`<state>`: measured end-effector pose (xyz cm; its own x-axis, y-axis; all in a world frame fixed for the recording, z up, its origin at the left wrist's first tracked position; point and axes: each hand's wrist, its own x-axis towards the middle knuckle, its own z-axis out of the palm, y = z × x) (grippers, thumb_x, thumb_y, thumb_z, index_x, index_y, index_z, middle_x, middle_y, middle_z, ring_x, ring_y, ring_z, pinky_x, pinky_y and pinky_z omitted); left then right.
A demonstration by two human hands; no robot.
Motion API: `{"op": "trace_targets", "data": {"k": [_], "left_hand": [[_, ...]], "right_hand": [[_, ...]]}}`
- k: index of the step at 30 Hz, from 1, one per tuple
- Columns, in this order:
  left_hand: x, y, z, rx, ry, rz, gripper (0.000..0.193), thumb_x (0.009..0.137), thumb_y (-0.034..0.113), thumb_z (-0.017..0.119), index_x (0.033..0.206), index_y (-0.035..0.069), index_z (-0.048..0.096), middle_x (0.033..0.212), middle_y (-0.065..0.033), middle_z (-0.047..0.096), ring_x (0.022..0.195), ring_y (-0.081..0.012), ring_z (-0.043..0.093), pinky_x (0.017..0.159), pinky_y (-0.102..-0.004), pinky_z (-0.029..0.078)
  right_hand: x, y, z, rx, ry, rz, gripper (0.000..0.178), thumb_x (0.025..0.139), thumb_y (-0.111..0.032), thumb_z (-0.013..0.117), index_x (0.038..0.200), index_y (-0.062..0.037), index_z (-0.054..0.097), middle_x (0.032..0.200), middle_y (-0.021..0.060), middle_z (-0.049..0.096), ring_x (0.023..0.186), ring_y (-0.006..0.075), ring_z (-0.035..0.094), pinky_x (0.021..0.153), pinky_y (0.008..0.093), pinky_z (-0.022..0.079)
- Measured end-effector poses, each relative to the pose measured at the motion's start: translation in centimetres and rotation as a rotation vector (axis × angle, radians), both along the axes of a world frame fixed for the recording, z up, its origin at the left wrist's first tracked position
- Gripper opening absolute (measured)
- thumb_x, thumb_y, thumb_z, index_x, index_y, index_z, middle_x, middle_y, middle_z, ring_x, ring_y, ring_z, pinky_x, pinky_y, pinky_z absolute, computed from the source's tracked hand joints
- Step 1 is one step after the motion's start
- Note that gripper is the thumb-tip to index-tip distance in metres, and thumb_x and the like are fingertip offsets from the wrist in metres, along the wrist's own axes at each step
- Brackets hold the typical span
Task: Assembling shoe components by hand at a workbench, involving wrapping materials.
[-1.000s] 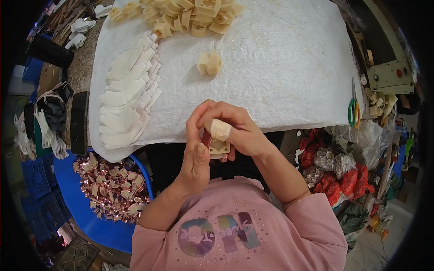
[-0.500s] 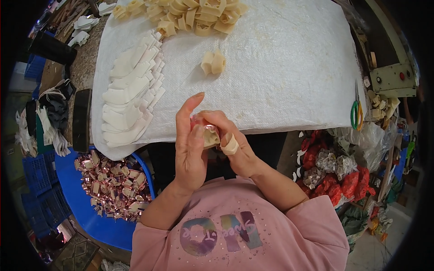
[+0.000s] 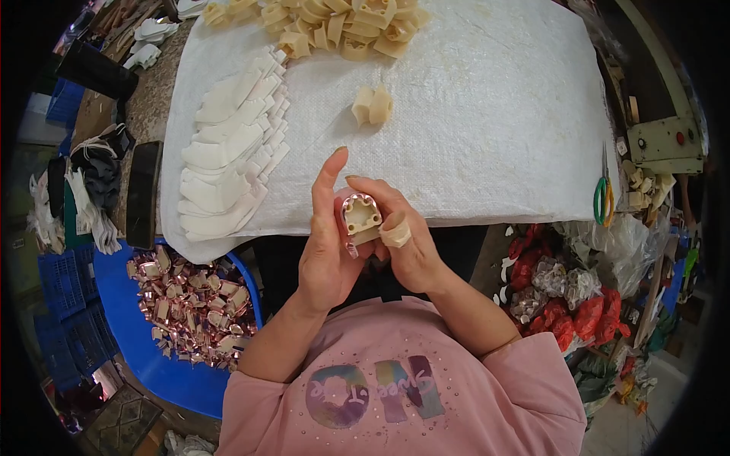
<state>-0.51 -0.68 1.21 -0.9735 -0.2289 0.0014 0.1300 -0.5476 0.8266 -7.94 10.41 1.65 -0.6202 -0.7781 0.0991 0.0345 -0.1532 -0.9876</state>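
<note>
The left hand (image 3: 328,251) is cradling a cream arch-shaped piece (image 3: 361,216) at frame centre, its forefinger pointing up. The right hand (image 3: 407,247) is pinching the piece from the right, its arch end pointing to the upper frame.

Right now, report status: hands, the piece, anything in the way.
Left hand and right hand both shut on the small cream piece with copper trim. Held above the white mat's near edge. Nothing in the way.

Small cream piece (image 3: 362,215) now face-up between both hands, copper-coloured rim showing, left hand (image 3: 327,243) index finger extended.
</note>
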Motion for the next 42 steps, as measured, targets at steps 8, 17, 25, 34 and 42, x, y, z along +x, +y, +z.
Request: {"op": "trace_targets", "data": {"k": [8, 17, 25, 34, 42], "left_hand": [[-0.2, -0.3, 0.2, 0.017, 0.057, 0.021, 0.090, 0.085, 0.073, 0.022, 0.147, 0.011, 0.002, 0.105, -0.0104, 0.054, 0.079, -0.0180, 0.054, 0.059, -0.0279, 0.045], [-0.6, 0.2, 0.5, -0.813, 0.173, 0.214, 0.090, 0.090, 0.057, 0.040, 0.138, -0.011, 0.003, 0.095, -0.0171, 0.055, 0.079, -0.0200, 0.056, 0.074, -0.0300, 0.047], [0.3, -0.8, 2.4, -0.501, -0.179, 0.051, 0.046, 0.081, -0.001, 0.064, 0.122, -0.002, 0.044, 0.112, -0.0085, 0.052, 0.100, -0.0133, 0.053, 0.086, -0.0258, 0.046], [0.2, -1.2, 2.4, -1.072, 0.037, 0.109, 0.050, 0.067, -0.013, 0.066, 0.113, 0.000, 0.052, 0.100, -0.0077, 0.052, 0.084, -0.0143, 0.059, 0.066, -0.0229, 0.051], [-0.9, -0.9, 1.6, -1.169, 0.110, 0.318, 0.046, 0.063, 0.001, 0.078, 0.100, -0.001, 0.051, 0.083, -0.0085, 0.060, 0.070, -0.0124, 0.061, 0.060, -0.0229, 0.050]], "right_hand": [[-1.1, 0.4, 0.5, 0.043, -0.008, -0.059, 0.041, 0.099, -0.034, 0.040, 0.127, -0.0047, 0.047, 0.096, 0.0084, 0.051, 0.066, 0.0138, 0.050, 0.056, 0.0267, 0.042], [-2.3, 0.2, 2.4, 0.290, 0.323, -0.111, 0.030, 0.083, -0.026, 0.064, 0.096, 0.0003, 0.058, 0.070, 0.0114, 0.056, 0.062, 0.0239, 0.058, 0.059, 0.0313, 0.046], [-3.4, 1.5, 0.3, 0.057, -0.068, 0.004, 0.024, 0.092, -0.025, 0.055, 0.094, -0.0004, 0.057, 0.080, 0.0043, 0.058, 0.071, 0.0105, 0.056, 0.063, 0.0265, 0.046], [-5.5, 1.9, 0.6, 0.055, 0.058, 0.199, 0.017, 0.089, -0.019, 0.057, 0.087, -0.0020, 0.057, 0.076, 0.0064, 0.060, 0.069, 0.0148, 0.059, 0.060, 0.0272, 0.047], [-3.9, 1.2, -0.8, -0.057, -0.107, 0.054, 0.015, 0.091, -0.015, 0.053, 0.093, -0.0023, 0.060, 0.088, 0.0056, 0.063, 0.082, 0.0147, 0.060, 0.073, 0.0273, 0.047]]}}
